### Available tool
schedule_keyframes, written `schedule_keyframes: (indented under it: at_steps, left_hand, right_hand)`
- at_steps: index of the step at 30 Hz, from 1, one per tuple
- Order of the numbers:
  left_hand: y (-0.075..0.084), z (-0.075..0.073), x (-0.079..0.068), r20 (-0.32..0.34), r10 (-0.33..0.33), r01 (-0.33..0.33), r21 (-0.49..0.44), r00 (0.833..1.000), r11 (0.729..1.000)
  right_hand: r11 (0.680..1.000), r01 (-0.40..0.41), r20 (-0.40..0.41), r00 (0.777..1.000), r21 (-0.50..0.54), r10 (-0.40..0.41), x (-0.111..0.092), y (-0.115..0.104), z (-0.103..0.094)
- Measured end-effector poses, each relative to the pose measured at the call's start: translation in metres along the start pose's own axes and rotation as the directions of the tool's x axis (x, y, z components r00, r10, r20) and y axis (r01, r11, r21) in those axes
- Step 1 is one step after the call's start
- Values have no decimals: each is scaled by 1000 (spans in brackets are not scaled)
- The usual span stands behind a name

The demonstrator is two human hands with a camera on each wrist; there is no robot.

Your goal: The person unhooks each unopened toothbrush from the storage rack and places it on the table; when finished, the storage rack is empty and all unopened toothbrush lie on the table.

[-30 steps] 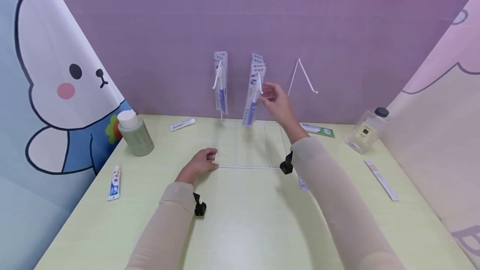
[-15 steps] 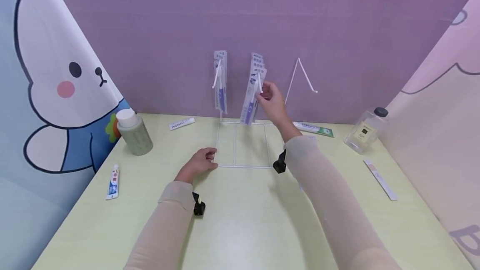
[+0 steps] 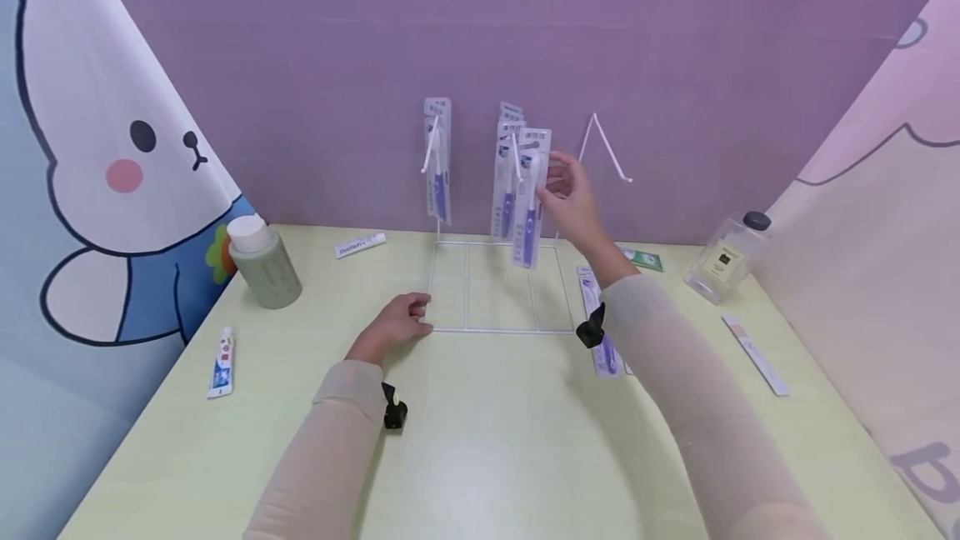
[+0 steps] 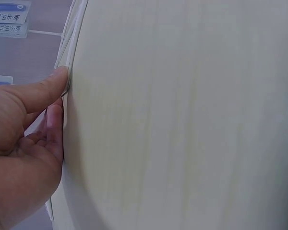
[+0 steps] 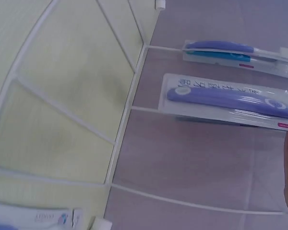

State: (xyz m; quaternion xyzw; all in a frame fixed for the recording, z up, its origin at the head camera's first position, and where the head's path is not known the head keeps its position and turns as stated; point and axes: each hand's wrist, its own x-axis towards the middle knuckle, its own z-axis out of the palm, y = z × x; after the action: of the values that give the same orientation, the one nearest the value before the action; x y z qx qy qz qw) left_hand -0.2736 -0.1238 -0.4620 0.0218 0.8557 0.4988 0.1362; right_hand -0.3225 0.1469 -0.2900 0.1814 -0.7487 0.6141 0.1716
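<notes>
My right hand [image 3: 570,197] pinches the edge of a packaged toothbrush [image 3: 529,232] with a purple handle. This pack hangs upright just right of the middle hook [image 3: 517,158] of a white wire rack [image 3: 491,332]. Behind it, several similar packs [image 3: 504,198] hang on that hook. Low at the rack's front left corner, my left hand [image 3: 393,325] grips the wire frame, its thumb [image 4: 50,87] lying on the wire in the left wrist view. More toothbrush packs [image 3: 438,161] hang from the left hook. The right hook [image 3: 613,148] carries nothing.
Beneath my right forearm lie toothbrush packs [image 3: 607,357]. Around the rack are a green bottle [image 3: 272,269], a white tube [image 3: 360,245], a toothpaste tube [image 3: 222,365], a green-ended tube [image 3: 645,260], a glass bottle [image 3: 723,261] and a flat strip [image 3: 757,357]. A purple wall [image 3: 337,107] stands behind.
The front toothbrush pack has come forward and to the right, away from the middle hook, with my right hand. My left hand has stayed on the rack's corner.
</notes>
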Motion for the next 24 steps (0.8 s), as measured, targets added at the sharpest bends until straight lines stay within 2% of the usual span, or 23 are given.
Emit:
schedule_keyframes:
  at_steps: [4, 15, 20, 24]
  left_hand:
    - [0, 0, 0, 4, -5, 5, -1, 1000, 1000]
    - [-1, -1, 1, 12, 1, -2, 27, 1000, 1000]
    - [1, -2, 1, 8, 7, -8, 29, 1000, 1000]
    - [3, -2, 1, 17, 16, -17, 33, 1000, 999]
  right_hand:
    - [999, -39, 27, 999, -6, 39, -6, 1, -13]
    - [982, -168, 105, 979, -82, 176, -33, 30, -57]
    - [956, -283, 144, 945, -81, 292, -49, 39, -72]
    - [918, -394, 212, 894, -41, 394, -67, 51, -79]
